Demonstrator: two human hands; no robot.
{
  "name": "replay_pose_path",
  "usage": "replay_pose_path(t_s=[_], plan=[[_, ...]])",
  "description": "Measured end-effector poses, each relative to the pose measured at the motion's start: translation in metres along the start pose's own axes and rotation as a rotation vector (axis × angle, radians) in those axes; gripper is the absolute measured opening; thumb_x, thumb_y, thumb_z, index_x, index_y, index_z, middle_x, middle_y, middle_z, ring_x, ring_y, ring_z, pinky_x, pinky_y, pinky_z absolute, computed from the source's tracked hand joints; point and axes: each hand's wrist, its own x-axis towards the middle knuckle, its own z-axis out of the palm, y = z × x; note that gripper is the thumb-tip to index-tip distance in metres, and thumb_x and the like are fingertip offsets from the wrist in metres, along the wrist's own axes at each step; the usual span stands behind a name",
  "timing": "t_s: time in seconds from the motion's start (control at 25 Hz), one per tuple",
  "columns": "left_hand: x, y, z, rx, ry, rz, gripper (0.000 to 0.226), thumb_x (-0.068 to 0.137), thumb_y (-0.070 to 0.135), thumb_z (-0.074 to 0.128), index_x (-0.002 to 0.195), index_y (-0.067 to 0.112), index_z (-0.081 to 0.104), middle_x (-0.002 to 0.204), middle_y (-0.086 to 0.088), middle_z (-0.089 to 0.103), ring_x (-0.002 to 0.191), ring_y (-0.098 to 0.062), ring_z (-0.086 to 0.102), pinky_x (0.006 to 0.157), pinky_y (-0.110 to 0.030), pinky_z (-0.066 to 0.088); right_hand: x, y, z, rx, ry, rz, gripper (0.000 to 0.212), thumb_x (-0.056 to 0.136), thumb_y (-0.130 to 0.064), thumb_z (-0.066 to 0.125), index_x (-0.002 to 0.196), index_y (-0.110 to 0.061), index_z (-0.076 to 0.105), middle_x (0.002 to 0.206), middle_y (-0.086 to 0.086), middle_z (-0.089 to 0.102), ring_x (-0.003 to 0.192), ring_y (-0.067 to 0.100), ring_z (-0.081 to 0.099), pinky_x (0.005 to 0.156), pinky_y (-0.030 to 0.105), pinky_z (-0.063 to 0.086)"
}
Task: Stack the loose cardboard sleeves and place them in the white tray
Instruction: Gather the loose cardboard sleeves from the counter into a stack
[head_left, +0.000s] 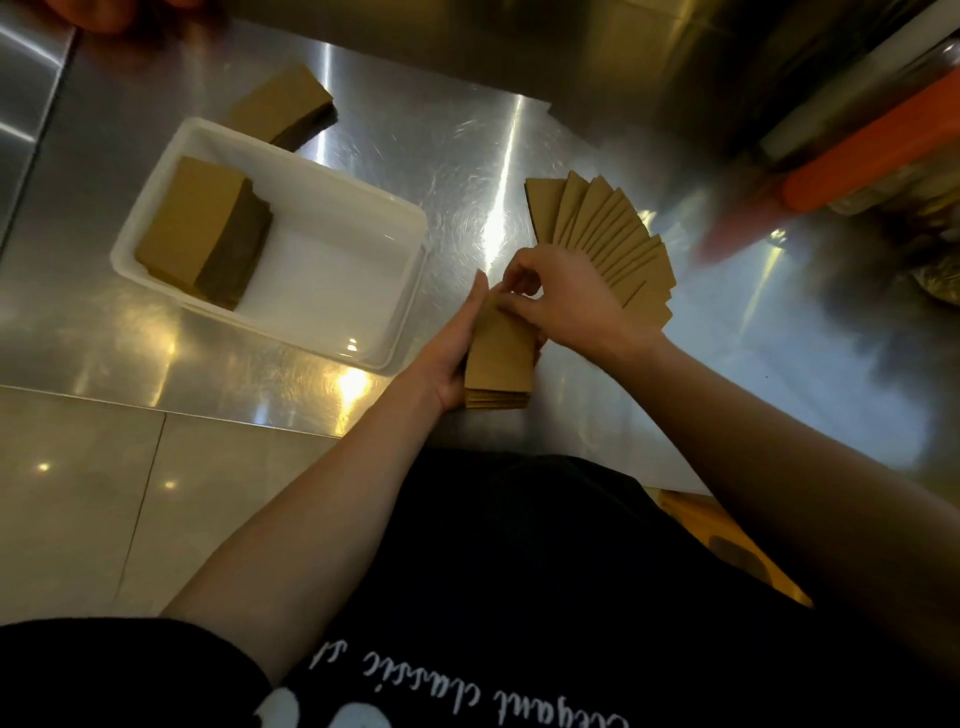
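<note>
Table (519, 156): steel, carries everything.
Your shirt (519, 597): black; white writing upside down, only "classic" is readable.
White tray (291, 332): left; one sleeve stack (192, 218) at its left wall.
Fanned sleeves (608, 228): right, flat on the table.
Far stack (283, 101): just behind the tray.
Held stack (501, 353): near edge, between your hands.
Left hand (457, 358): grips its left side.
Right hand (566, 301): pinches its far end.
</note>
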Motion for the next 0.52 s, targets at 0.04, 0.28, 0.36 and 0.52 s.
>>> replay_pose_path(t_s=[0.04, 0.28, 0.36, 0.52], plan=[[-0.002, -0.001, 0.0, 0.019, 0.018, -0.018, 0.058, 0.092, 0.058, 0.053, 0.128, 0.014, 0.06, 0.102, -0.015, 0.074, 0.087, -0.026, 0.074, 0.075, -0.038, 0.061, -0.003, 0.003, 0.005, 0.02, 0.049, 0.024, 0.017, 0.088, -0.035, 0.067, 0.099, -0.021, 0.067, 0.092, -0.006, 0.064, 0.082, 0.006, 0.059, 0.075, 0.025, 0.053], [-0.001, 0.001, -0.002, -0.169, 0.034, 0.021, 0.035, 0.095, 0.043, 0.06, 0.119, 0.019, 0.058, 0.1, -0.019, 0.068, 0.084, -0.028, 0.068, 0.074, -0.04, 0.058, -0.043, 0.063, 0.003, 0.247, 0.333, 0.58, 0.036, 0.084, -0.033, 0.07, 0.114, -0.018, 0.059, 0.102, -0.001, 0.062, 0.092, 0.016, 0.061, 0.084, 0.039, 0.054], [0.0, -0.002, -0.002, -0.206, 0.055, 0.016, 0.029, 0.092, 0.043, 0.063, 0.106, 0.018, 0.061, 0.097, -0.017, 0.069, 0.084, -0.026, 0.068, 0.074, -0.04, 0.058, -0.062, 0.088, -0.001, 0.127, 0.256, 0.68, 0.058, 0.083, -0.035, 0.07, 0.132, -0.011, 0.052, 0.121, 0.011, 0.054, 0.107, 0.026, 0.056, 0.088, 0.039, 0.049], [0.003, -0.006, 0.002, -0.144, 0.095, 0.017, 0.025, 0.091, 0.043, 0.065, 0.096, 0.018, 0.061, 0.1, -0.016, 0.069, 0.082, -0.026, 0.068, 0.076, -0.04, 0.057, -0.073, 0.113, -0.008, -0.001, 0.134, 0.694, 0.074, 0.081, -0.038, 0.073, 0.142, -0.013, 0.04, 0.138, 0.016, 0.038, 0.122, 0.034, 0.044, 0.092, 0.043, 0.044]])
